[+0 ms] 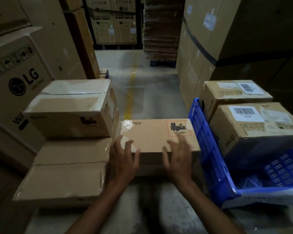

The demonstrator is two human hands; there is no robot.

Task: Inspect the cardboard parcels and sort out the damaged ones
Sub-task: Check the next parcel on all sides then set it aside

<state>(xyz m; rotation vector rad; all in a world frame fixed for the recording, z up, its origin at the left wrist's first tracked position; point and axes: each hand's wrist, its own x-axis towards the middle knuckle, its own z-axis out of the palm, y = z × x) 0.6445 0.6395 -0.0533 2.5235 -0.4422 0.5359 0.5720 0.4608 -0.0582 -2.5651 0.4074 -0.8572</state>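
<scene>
A flat brown parcel (152, 134) marked PICO, with a red-bordered battery label, lies in front of me on the floor. My left hand (123, 159) hovers at its near left corner with fingers spread. My right hand (178, 156) lies over its near right edge, fingers straight and spread, slightly blurred. To the left, a taped parcel (71, 107) sits on two larger flat parcels (66, 174). At the right, a blue plastic crate (215, 166) holds two labelled parcels, a near one (254, 122) and a far one (233, 93).
Tall stacks of large cartons rise on both sides, the left carton (19, 76) with an LG logo. A concrete aisle (142, 85) with a yellow line runs ahead to a wrapped pallet stack (161, 27). Bare floor lies under my arms.
</scene>
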